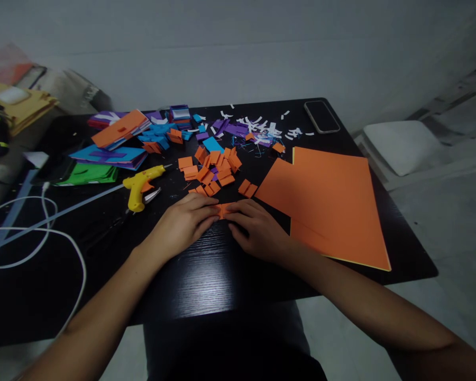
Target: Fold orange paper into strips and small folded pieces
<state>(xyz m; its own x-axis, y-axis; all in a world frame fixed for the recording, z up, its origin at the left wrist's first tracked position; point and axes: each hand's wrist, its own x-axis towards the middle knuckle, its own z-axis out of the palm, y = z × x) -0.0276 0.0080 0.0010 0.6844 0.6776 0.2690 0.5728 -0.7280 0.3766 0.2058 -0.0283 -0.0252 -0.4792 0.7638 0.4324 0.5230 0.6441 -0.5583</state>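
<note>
A small creased piece of orange paper (223, 210) lies at the table's middle, between my two hands. My left hand (186, 219) presses its left side, with the fingertips together on the paper. From the other side, the fingers of my right hand (257, 227) bear on its right part, the thumb tucked nearer to me. The fingers cover most of the piece's ends. Just beyond them lies a loose heap of small folded orange paper pieces (221, 165), and a single folded orange piece (247, 188) sits beside my right fingers.
Orange paper sheets (333, 201) lie at right, a phone (321, 116) at the back right. White and purple paper scraps (257, 129) are strewn at the back. A yellow glue gun (140, 185), stacked coloured paper pieces (119, 132) and a white cable (79, 259) occupy the left.
</note>
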